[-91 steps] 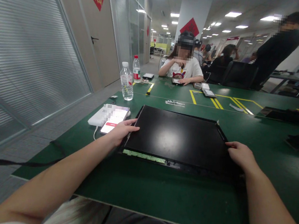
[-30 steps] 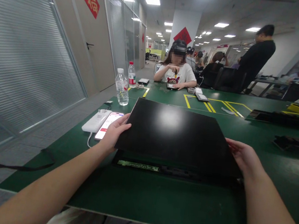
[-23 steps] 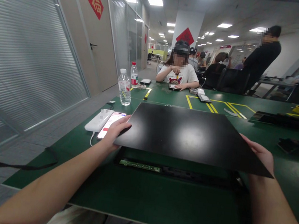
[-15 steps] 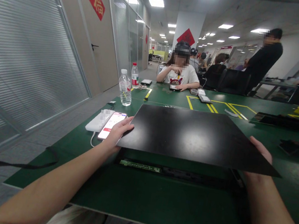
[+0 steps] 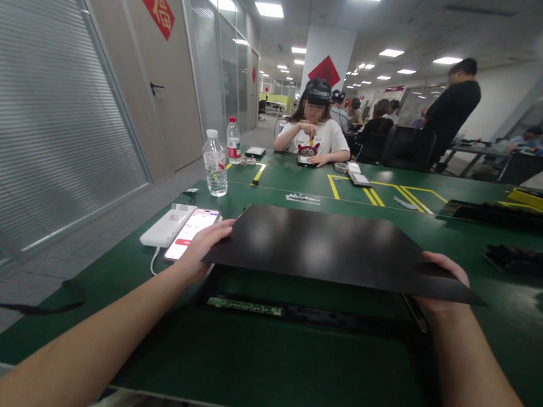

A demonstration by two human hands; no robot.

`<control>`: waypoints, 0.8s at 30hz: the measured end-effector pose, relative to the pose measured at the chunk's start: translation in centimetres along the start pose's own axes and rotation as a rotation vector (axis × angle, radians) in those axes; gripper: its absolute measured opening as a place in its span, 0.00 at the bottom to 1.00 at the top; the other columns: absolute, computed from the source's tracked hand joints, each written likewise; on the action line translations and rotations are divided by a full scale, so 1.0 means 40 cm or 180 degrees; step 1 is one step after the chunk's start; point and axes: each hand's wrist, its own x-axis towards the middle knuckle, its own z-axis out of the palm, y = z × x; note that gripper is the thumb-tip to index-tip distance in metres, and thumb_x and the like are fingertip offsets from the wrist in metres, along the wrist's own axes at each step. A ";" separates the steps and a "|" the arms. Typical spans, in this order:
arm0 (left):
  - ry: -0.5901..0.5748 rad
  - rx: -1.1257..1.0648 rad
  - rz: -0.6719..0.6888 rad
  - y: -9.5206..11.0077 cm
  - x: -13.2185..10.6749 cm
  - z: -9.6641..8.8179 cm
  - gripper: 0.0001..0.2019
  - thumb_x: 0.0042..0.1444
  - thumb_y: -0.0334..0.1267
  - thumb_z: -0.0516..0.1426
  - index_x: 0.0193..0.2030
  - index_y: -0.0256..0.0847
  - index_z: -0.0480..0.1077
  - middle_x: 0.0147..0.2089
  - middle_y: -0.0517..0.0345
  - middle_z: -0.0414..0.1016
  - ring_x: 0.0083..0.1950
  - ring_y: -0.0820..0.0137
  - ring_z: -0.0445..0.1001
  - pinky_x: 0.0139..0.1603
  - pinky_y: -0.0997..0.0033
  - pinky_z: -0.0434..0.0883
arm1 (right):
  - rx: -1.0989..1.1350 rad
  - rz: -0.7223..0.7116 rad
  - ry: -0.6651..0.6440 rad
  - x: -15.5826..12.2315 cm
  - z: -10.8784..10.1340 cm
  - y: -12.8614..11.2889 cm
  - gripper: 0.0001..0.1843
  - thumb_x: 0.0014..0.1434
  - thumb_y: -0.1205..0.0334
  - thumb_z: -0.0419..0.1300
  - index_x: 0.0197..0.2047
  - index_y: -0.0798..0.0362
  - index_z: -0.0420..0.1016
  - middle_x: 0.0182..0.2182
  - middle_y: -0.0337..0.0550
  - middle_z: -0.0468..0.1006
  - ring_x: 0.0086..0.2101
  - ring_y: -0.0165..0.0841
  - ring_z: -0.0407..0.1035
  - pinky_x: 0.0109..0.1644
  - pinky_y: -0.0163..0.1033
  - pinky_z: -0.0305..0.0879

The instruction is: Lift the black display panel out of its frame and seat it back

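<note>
A thin, glossy black panel (image 5: 336, 249) is held up off the table, nearly level, by its two short sides. My left hand (image 5: 208, 242) grips the left side, thumb near the upper face and the other fingers mostly hidden beneath. On the opposite side, my right hand (image 5: 445, 282) is closed around the right edge, its fingers partly covered by the panel. Under the panel lies a dark, narrow frame or strip (image 5: 336, 319) with a slim green circuit board (image 5: 244, 306) at its left end. The panel hides the rest of whatever is below.
A phone (image 5: 192, 236) and a white box-shaped device (image 5: 165, 228) with a cable lie left of my left hand. Two bottles, the nearer one clear (image 5: 215, 165), stand behind them. A person (image 5: 314, 132) sits across the green table (image 5: 278, 373). Long black parts (image 5: 516, 221) lie at right.
The panel appears flatter and shallower in view, and my head view has shifted. More of the small white pieces beyond the panel shows. Both hands keep their hold.
</note>
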 end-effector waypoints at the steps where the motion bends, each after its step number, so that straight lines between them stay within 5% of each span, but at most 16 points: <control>1: -0.0013 0.0231 0.0010 0.000 -0.003 0.002 0.28 0.46 0.50 0.67 0.53 0.37 0.80 0.56 0.46 0.82 0.60 0.47 0.75 0.59 0.53 0.70 | 0.0072 -0.0080 0.0056 0.002 -0.003 -0.005 0.16 0.51 0.70 0.53 0.39 0.57 0.78 0.28 0.50 0.81 0.34 0.44 0.79 0.43 0.52 0.77; 6: -0.0439 0.1610 0.0275 -0.008 -0.011 0.005 0.33 0.59 0.53 0.57 0.68 0.39 0.67 0.66 0.44 0.74 0.66 0.50 0.71 0.67 0.50 0.65 | 0.0392 -0.0710 0.0404 0.007 -0.010 -0.017 0.16 0.44 0.71 0.55 0.37 0.59 0.78 0.28 0.48 0.80 0.29 0.39 0.76 0.40 0.46 0.76; 10: -0.0856 0.2613 0.0546 -0.033 -0.011 0.000 0.40 0.60 0.51 0.55 0.75 0.34 0.54 0.71 0.37 0.66 0.69 0.48 0.67 0.69 0.45 0.62 | 0.0552 -0.1261 0.0512 0.003 0.000 -0.013 0.12 0.43 0.71 0.54 0.33 0.56 0.74 0.29 0.43 0.77 0.30 0.36 0.74 0.37 0.43 0.76; 15: -0.1372 0.3667 0.1179 -0.068 -0.012 -0.002 0.36 0.60 0.48 0.56 0.72 0.34 0.58 0.74 0.36 0.61 0.75 0.50 0.58 0.74 0.43 0.54 | 0.0849 -0.1623 0.0808 0.012 -0.002 -0.016 0.08 0.39 0.71 0.52 0.27 0.54 0.67 0.28 0.40 0.71 0.29 0.32 0.69 0.30 0.39 0.74; 24: -0.1606 0.4216 0.1208 -0.065 -0.012 0.000 0.26 0.64 0.49 0.54 0.66 0.42 0.69 0.71 0.41 0.66 0.73 0.51 0.62 0.74 0.40 0.52 | 0.1588 -0.2376 0.0982 0.053 -0.031 -0.031 0.09 0.37 0.73 0.52 0.24 0.52 0.56 0.29 0.38 0.66 0.28 0.29 0.67 0.27 0.32 0.69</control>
